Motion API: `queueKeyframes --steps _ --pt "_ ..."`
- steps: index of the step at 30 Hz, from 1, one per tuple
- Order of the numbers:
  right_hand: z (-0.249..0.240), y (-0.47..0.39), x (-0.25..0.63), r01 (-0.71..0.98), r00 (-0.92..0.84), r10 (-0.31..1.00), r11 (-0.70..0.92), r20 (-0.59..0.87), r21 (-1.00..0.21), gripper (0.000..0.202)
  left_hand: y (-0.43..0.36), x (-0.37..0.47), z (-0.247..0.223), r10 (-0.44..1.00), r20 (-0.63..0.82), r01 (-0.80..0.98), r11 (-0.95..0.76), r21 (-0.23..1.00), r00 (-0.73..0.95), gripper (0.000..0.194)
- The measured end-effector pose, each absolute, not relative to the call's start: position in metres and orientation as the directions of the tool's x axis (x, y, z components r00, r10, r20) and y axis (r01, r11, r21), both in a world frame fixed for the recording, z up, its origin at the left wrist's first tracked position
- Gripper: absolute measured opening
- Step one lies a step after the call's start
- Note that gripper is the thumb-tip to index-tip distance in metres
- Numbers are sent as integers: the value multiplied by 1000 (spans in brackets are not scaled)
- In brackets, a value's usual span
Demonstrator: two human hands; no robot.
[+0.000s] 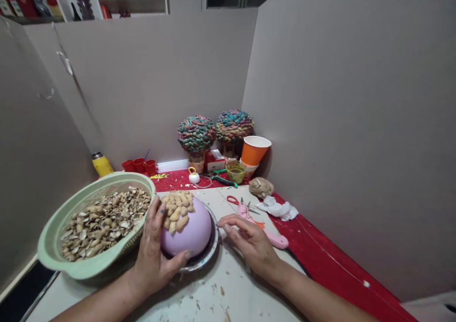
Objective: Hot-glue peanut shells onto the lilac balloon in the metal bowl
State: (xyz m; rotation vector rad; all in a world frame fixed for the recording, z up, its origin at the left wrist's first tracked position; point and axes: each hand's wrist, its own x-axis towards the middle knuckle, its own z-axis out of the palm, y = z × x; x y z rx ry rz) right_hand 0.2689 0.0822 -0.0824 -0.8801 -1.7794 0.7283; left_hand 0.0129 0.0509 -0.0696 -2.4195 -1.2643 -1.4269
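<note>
A lilac balloon (pixel 194 224) rests in a round metal bowl (pixel 214 246), its upper left covered with a patch of peanut shells (pixel 177 211). My left hand (pixel 153 248) holds the balloon from the left, fingers along the shells and thumb low on the front. Just right of the bowl's rim is my right hand (pixel 249 243), thumb and forefinger tips brought together. Whatever may be between those tips is too small to tell. Left of my left hand, a green plastic colander (pixel 50 246) holds many loose peanut shells (pixel 107 222).
Red-handled scissors (pixel 233 200) and a pink glue gun (pixel 276 240) lie right of the bowl. Behind are green-handled pliers (pixel 226 182), a bowl of yellowish stuff (pixel 235 172), an orange paper cup (pixel 255 150), red cups (pixel 138 164) and two colourful shell-covered trees (pixel 196 134).
</note>
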Motion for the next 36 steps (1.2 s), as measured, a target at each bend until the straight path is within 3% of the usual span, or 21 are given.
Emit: queueKeyframes --steps 7,13,17,22,26,30,33,35,36 --pt "-84 79 271 303 -246 806 591 538 -747 37 52 17 -71 637 735 713 -625 317 231 91" --pt "-90 82 274 289 -245 770 638 589 -713 36 47 21 -70 677 707 759 -565 323 204 85" --pt "-86 80 274 304 -234 740 672 631 -675 35 41 19 -56 697 670 825 -519 225 256 75" --pt "-81 76 274 301 -280 696 717 661 -628 38 35 13 -29 708 597 884 -468 -5 378 70" --pt "-82 74 273 278 -324 675 737 663 -616 39 28 7 -15 674 625 884 -465 -54 393 73" --pt "-79 67 272 241 -387 633 771 670 -589 35 11 7 -27 506 769 810 -586 -25 390 71" --pt "-74 57 268 217 -456 576 812 679 -542 35 2 21 -48 285 844 665 -739 -108 455 48" --pt "-73 52 264 229 -513 518 851 684 -473 37 1 37 -59 361 770 588 -809 -23 526 37" --pt "-73 50 261 236 -540 476 877 695 -417 39 2 45 -64 400 734 571 -821 21 548 44"
